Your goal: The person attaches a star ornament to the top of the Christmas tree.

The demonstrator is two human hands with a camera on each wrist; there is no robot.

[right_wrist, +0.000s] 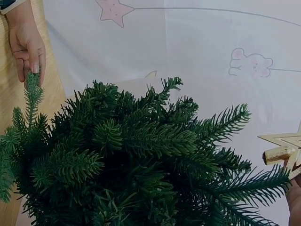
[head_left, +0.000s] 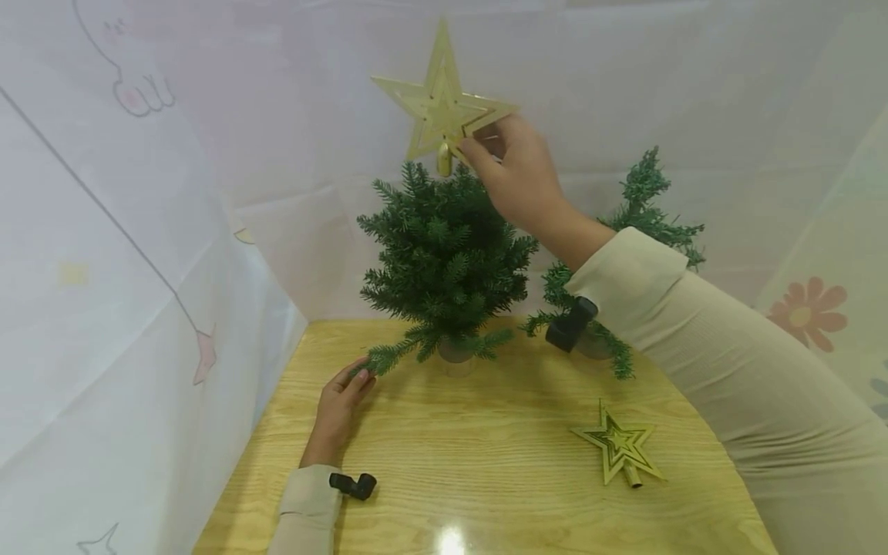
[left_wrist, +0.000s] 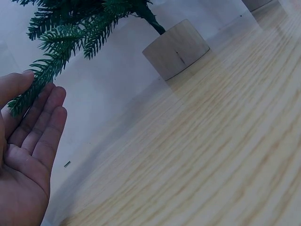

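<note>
My right hand (head_left: 525, 173) pinches a gold star tree topper (head_left: 444, 104) by its lower right points, above the small artificial Christmas tree (head_left: 447, 254). The topper's short socket (right_wrist: 278, 155) hangs just over the tree's top sprigs in the head view; in the right wrist view it shows at the right edge. Low at the tree's left, my left hand (head_left: 340, 401) pinches the tip of a bottom branch (left_wrist: 56, 61) between thumb and fingers. The tree stands upright on a round wooden base (left_wrist: 176, 49). A second gold star topper (head_left: 620, 443) lies on the table.
Behind my right forearm stands a thinner green tinsel tree (head_left: 648, 193), partly hidden. The wooden table (head_left: 444, 447) has a rounded right edge. Pale printed cloth (head_left: 277, 116) hangs close behind and at the left. Black cameras sit on both wrists.
</note>
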